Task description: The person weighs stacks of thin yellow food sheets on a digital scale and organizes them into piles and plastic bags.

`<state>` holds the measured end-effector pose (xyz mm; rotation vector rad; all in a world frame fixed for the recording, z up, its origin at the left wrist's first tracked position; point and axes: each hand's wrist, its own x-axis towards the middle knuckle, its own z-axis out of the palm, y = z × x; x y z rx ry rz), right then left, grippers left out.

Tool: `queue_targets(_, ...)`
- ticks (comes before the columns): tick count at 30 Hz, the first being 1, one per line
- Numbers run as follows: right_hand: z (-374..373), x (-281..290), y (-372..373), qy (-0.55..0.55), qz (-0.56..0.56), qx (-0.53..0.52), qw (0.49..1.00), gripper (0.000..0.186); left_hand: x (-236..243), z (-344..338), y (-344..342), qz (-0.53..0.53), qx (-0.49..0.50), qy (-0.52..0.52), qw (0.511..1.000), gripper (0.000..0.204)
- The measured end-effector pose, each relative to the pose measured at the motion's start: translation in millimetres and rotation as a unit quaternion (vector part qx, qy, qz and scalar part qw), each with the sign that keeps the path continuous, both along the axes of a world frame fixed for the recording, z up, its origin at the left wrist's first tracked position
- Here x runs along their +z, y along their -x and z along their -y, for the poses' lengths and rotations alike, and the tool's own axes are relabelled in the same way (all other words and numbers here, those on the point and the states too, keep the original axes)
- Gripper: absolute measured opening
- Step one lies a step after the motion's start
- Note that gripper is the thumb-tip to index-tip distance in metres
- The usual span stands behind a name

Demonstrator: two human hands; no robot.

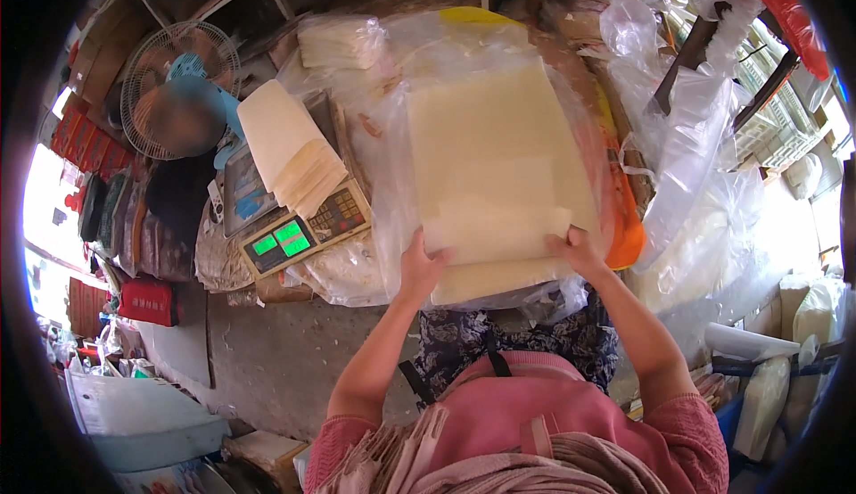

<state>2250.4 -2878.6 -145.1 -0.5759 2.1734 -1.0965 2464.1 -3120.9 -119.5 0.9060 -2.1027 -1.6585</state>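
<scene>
One pale sheet (497, 231) lay over larger cream sheets (473, 115); left hand (422, 265) and right hand (580, 253) apparently pinched its near corners, well apart. Even tension and level corners, by judgement, best served a straight, uncreased edge.

Bare forearms (378, 351) reach forward, left grip (421, 266) and right grip (580, 253) pinching well apart, thumbs (442, 255) pointing inward.

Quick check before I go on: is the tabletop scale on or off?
On: the scale's display is lit bright green.
</scene>
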Motion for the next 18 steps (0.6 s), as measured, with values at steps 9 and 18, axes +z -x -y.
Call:
queue_targets(9, 37, 57, -24, -0.058, -0.506, 0.094, 0.855, 0.081, -11, -20, 16, 0.172, -0.202, 0.500, 0.824, 0.085)
queue_targets(18, -6, 50, 8, 0.009, -0.306, 0.343, 0.888, 0.068, 14, 41, 5, 0.102, -0.262, 0.349, 0.894, 0.059)
